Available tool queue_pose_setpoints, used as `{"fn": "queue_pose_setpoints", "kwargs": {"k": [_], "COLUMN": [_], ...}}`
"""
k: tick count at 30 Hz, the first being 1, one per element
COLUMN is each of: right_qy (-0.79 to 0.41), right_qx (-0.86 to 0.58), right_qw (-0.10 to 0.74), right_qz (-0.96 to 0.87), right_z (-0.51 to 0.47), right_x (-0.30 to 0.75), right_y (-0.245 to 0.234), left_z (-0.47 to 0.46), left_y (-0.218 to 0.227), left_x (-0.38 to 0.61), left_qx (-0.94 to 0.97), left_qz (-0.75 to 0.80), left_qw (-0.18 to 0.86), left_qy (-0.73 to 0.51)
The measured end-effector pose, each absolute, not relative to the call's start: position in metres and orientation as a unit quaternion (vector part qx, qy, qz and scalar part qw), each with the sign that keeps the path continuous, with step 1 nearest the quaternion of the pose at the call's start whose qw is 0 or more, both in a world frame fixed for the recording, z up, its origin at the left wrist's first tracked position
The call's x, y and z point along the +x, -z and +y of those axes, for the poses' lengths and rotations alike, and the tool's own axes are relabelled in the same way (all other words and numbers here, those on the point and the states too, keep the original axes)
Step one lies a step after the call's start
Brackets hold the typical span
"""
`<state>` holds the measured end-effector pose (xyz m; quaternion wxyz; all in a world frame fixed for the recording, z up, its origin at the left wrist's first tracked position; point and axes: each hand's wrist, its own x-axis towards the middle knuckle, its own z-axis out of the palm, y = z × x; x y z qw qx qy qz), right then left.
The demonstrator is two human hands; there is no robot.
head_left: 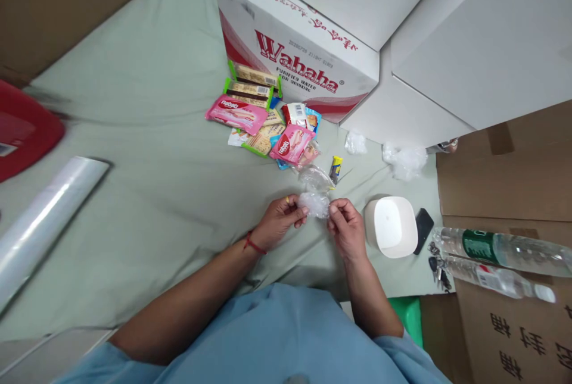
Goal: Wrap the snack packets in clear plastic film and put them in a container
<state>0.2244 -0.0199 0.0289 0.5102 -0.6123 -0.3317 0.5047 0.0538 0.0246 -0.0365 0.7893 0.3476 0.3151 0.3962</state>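
My left hand and my right hand each pinch one side of a crumpled clear plastic bag. Just beyond it lies another piece of clear plastic. A small snack in a yellow and dark wrapper rests to the right of that piece. Farther off is a pile of packaged snacks: a pink wafer packet, a second pink packet, green-edged biscuit packets and a red and white packet.
A Wahaha water carton stands behind the snacks. On the right are crumpled plastic, a white square container, a black phone-like object, keys and plastic bottles. At left lie a film roll and a red object.
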Motion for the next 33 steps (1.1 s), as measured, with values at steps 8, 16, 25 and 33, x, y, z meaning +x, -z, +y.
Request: {"fn": "queue_pose_setpoints", "kwargs": {"k": [8,16,25,33], "right_qy": [-0.528,-0.452,-0.554,-0.45], "right_qx": [-0.633,-0.667,-0.6,-0.687], "right_qw": [0.454,0.479,0.535,0.507], "right_qz": [-0.338,-0.348,-0.217,-0.262], "right_z": [-0.023,-0.022,-0.018,-0.027], "right_x": [0.227,0.215,0.227,0.264], "right_y": [-0.026,-0.021,-0.032,-0.025], "left_z": [0.022,0.014,0.029,0.033], "left_y": [0.035,0.029,0.029,0.021], "left_x": [0.055,0.053,0.046,0.042], "left_qx": [0.378,0.529,0.373,0.233], "left_qz": [0.345,0.412,0.353,0.295], "left_qw": [0.76,0.611,0.753,0.833], "left_qy": [-0.4,-0.422,-0.411,-0.405]}}
